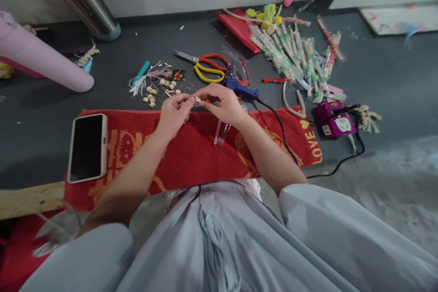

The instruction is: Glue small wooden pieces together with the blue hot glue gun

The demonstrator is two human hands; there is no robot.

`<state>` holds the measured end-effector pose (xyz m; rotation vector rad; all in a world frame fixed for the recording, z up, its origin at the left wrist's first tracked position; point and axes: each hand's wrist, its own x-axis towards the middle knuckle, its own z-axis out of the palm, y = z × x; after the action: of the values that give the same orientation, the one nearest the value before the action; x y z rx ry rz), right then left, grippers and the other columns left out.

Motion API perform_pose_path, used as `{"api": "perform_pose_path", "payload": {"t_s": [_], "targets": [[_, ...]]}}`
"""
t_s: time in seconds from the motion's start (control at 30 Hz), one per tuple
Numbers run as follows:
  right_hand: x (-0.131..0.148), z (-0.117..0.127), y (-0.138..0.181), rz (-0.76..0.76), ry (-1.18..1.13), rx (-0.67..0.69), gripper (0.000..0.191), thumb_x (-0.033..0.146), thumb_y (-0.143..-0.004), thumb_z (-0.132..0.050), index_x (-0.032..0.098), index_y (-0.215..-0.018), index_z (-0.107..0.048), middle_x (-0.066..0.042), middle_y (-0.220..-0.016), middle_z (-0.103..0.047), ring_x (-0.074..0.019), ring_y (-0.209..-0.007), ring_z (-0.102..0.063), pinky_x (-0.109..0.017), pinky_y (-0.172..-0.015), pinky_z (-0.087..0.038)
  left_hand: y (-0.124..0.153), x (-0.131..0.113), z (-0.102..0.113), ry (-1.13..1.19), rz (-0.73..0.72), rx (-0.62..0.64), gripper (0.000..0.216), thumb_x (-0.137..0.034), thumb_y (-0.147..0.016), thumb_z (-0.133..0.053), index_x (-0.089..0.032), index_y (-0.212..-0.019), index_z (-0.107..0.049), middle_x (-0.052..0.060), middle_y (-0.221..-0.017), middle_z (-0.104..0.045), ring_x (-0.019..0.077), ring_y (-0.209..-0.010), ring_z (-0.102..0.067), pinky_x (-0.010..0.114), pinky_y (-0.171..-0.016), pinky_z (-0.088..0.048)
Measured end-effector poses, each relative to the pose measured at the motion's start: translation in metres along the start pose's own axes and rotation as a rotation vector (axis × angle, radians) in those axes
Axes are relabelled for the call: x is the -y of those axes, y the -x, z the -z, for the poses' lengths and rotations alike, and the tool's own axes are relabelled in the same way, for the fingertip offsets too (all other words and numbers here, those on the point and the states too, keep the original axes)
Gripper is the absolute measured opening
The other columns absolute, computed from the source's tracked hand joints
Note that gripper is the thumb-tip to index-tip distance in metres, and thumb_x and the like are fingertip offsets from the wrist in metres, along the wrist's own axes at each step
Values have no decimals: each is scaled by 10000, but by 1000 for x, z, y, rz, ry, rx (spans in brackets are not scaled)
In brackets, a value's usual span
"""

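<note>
My left hand [175,113] and my right hand [224,104] meet over the back edge of a red towel [198,159]. Both are closed in a pinch on a small cream-coloured, knobbly piece [197,99], partly hidden by the fingertips. More cream pieces [150,96] lie in small clusters just beyond my left hand, close to a bundle of white threads [140,83] and a teal stick [143,69]. Behind my right hand rests a blue glue gun [241,87] with a black cord. Scissors [208,67] with red and yellow handles lie beyond, blades pointing left.
A phone [87,148] lies on the towel's left end. Wrapped stick-like bundles [294,52] spread over the grey table at back right, near a red packet [239,29]. A purple power adapter [333,120] sits right; a pink bottle [44,57] and metal leg [82,0] stand left.
</note>
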<state>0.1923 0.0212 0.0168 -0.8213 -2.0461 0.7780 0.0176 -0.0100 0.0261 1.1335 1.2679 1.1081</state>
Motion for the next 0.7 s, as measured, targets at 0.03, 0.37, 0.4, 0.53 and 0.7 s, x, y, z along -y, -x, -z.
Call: {"api": "perform_pose_path", "payload": {"t_s": [0.03,0.37,0.4,0.53,0.7], "targets": [[0,0,0,9,3,-4,218,338,-972,-584,197,-1075,-716,-44,-882,-667,-149,-802,-576,-280,-743,-498,0,-1,0,23,17,3,92,-273,-818,-674,-204,-769,-638,-90,-445,-401,46,-349,-281,197,-373,-201],[-3,-3,0,-28,17,-24,196,243,-927,-585,193,-1061,-720,-48,-897,-679,-150,-814,-587,-278,-735,-494,3,-7,-1,131,87,63,200,-296,-739,-784,-187,-774,-620,-106,-450,-429,24,-335,-285,185,-367,-206],[-4,-2,0,-52,25,-35,199,217,-909,-585,186,-1055,-716,-54,-916,-689,-153,-821,-595,-283,-744,-498,4,-9,-1,138,99,69,194,-291,-750,-774,-191,-772,-609,-111,-447,-417,24,-336,-278,183,-370,-206],[-7,1,0,-131,97,-105,199,151,-861,-566,153,-992,-716,-75,-922,-716,-172,-838,-615,-313,-786,-500,5,-17,0,229,165,119,177,-290,-811,-702,-193,-738,-573,-115,-415,-362,28,-341,-258,176,-383,-199],[-2,2,-1,-180,113,-143,190,195,-894,-531,153,-927,-713,-74,-885,-712,-172,-812,-613,-329,-795,-506,1,-22,2,301,266,103,142,-292,-855,-617,-182,-766,-604,-110,-424,-325,36,-348,-230,183,-375,-184]]}}
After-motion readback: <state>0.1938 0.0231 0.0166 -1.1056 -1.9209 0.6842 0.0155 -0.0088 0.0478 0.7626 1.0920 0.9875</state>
